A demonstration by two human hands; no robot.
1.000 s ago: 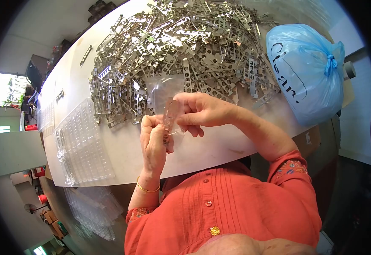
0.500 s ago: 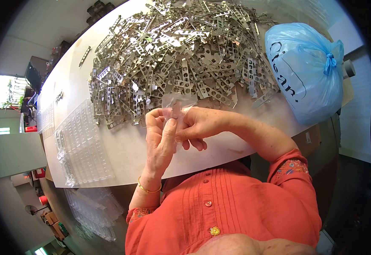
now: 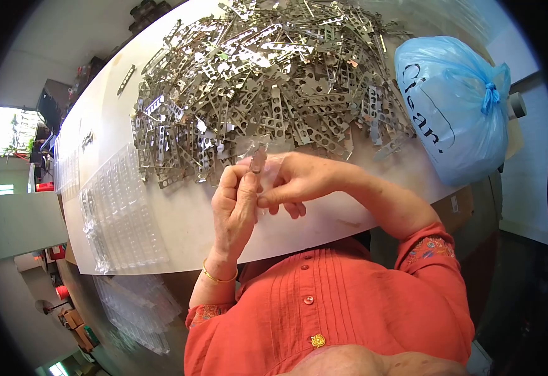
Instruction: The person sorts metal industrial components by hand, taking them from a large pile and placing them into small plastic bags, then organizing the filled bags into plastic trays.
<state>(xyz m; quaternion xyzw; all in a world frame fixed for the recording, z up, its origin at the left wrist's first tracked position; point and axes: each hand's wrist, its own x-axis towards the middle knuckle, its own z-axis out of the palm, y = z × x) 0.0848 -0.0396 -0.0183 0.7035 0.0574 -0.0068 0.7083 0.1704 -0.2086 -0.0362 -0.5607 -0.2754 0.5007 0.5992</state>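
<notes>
Between my two hands is a small clear plastic bag [image 3: 273, 164], with a flat metal piece [image 3: 258, 159] showing through or against it. My left hand [image 3: 235, 203] is closed, its thumb pressing the lower end of the metal piece and the bag. From the other side my right hand [image 3: 299, 180] pinches the bag between thumb and curled fingers. Just beyond my fingertips lies a large heap of punched metal strips [image 3: 286, 94], many with rows of round holes. The bag's lower part is partly hidden by my fingers.
A tied blue plastic bag [image 3: 453, 113] with black handwriting stands on the white table [image 3: 192, 235] at right. Clear plastic trays [image 3: 123, 213] lie at left, more trays [image 3: 136, 310] below the table edge. One loose strip [image 3: 125, 80] lies left of the heap.
The metal piece now shows more plainly, upright above my left thumb. The plastic bag has shifted and spread slightly between my hands, which stay in nearly the same place.
</notes>
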